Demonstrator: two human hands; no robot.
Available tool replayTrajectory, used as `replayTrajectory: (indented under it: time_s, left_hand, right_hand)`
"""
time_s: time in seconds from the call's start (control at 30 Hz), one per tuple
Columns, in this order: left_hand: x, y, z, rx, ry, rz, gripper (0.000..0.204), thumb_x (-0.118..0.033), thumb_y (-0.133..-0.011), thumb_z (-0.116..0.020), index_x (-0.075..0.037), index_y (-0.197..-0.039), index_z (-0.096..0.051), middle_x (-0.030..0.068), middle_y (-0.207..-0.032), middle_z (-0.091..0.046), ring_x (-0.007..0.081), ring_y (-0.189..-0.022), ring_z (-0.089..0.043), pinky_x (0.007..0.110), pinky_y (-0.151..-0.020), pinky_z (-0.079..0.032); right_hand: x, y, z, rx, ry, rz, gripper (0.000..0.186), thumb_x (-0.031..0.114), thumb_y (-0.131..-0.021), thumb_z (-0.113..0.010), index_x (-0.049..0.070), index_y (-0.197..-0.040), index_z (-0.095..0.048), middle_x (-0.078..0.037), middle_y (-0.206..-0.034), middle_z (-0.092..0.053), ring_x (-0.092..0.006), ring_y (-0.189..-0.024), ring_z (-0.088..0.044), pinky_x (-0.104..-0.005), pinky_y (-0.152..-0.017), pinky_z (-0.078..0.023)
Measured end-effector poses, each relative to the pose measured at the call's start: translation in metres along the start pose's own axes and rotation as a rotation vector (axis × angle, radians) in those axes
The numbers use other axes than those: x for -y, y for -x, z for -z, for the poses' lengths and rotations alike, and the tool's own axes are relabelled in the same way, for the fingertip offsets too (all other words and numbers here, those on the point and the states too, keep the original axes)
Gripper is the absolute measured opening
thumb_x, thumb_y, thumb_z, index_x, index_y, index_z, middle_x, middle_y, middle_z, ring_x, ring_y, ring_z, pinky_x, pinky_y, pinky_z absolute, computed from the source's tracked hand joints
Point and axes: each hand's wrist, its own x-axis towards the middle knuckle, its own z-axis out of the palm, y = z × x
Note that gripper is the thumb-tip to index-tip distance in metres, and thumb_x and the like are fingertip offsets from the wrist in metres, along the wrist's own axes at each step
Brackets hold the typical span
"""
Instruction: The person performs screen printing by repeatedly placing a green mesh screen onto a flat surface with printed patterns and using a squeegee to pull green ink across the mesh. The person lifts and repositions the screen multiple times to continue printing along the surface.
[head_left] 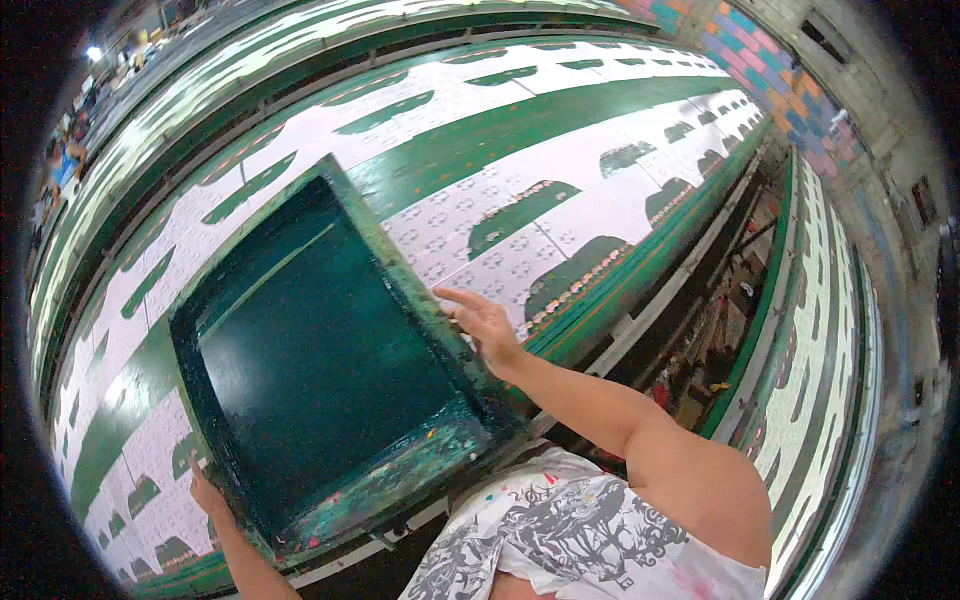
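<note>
A large screen printing frame [390,255] with a dark green mesh slants across the printing table in front of me. Smears of colour mark its near end, close to my shirt. My right hand [485,328] holds the frame's right rail, its index finger stretched out along the edge and the other fingers bent against the side. At the left rail, my left hand [208,494] grips the frame low down, one finger pointing up; the rest of its fingers are partly hidden. White fabric pieces [480,195] with small printed motifs lie on the green tabletop around the frame.
The long green printing table [440,150] curves away to the far right. More tables with pale fabric [815,330] stand to the right and at the far left. Between tables runs a dark gap [715,335] with clutter below. A multicoloured block wall [765,70] rises at the back.
</note>
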Motion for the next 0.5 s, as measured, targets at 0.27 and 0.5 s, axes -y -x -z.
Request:
replayTrajectory:
  time_s: [0.27, 0.5]
  left_hand:
    - [-0.156, 0.086, -0.056, 0.103, 0.557, 0.230, 0.075, -0.071, -0.107, -0.058, 0.000, -0.100, -0.080, 0.0065, -0.091, -0.075, 0.0191, -0.079, -0.069, 0.036, -0.078, -0.056]
    - [-0.255, 0.143, -0.175, 0.319, 0.714, 0.272, 0.078, -0.073, -0.106, -0.055, 0.001, -0.104, -0.080, 0.0109, -0.092, -0.077, 0.0239, -0.079, -0.071, 0.037, -0.082, -0.058]
  right_hand:
    - [0.074, -0.050, 0.090, 0.098, 0.150, 0.093, 0.055, 0.034, -0.110, -0.064, 0.000, -0.154, -0.064, -0.011, -0.148, -0.067, -0.0191, -0.134, -0.060, -0.0358, -0.120, -0.043]
    - [0.136, -0.129, 0.281, 0.272, 0.261, 0.162, 0.055, 0.037, -0.113, -0.057, 0.000, -0.154, -0.062, -0.014, -0.145, -0.068, -0.0215, -0.132, -0.063, -0.0375, -0.118, -0.046]
